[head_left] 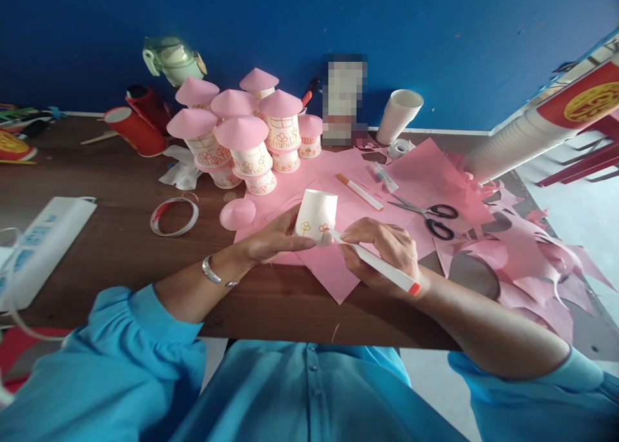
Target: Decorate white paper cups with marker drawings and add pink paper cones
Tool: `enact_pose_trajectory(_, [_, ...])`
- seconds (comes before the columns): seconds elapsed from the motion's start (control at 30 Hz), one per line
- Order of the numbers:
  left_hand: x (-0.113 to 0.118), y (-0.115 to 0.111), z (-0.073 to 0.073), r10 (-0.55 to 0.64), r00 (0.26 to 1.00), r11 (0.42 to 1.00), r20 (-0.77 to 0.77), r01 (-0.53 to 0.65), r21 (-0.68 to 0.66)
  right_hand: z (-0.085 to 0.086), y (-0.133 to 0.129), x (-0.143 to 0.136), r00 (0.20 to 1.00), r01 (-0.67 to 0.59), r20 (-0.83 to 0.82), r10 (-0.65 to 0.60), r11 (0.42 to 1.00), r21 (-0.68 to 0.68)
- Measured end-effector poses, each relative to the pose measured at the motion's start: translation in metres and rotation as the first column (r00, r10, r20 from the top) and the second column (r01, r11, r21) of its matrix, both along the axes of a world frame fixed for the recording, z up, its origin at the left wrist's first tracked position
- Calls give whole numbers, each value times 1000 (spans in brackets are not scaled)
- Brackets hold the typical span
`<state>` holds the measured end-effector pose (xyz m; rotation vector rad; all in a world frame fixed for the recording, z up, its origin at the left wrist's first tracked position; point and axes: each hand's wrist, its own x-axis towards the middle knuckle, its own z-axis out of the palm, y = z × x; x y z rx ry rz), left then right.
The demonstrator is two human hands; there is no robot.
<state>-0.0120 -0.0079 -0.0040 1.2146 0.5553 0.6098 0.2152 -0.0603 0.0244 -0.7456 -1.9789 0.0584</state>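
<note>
Here's the left hand [275,237], its fingers curled around a white paper cup [316,209], thumb across the lower front. And the right hand [382,252] has its fingers closed in a writing grip on a white marker [382,265] with a red end, tip right down by the cup's lower edge! We can see 2 flowers there, 1 yellow and 1 red, the tip beside the red flower. The cup is tilted slightly, over pink paper [333,284] on the brown table [120,258].

Beyond the left hand, a cluster of decorated cups [254,158] wears pink cone tops, with 1 loose pink cone [238,214] just in front. Over to the right, an orange-capped marker [360,192] lies near black-handled scissors [425,211], with pink scraps [522,268] farther right. A stack of white cups [399,113] leans near the blue wall [271,23].
</note>
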Motion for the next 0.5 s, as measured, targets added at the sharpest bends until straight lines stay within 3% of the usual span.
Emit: enact_pose_trajectory(0.5, [0, 0, 2, 9, 1000, 1000, -11, -9, -10, -3, 1, 3, 999, 35, 13, -36, 999, 12])
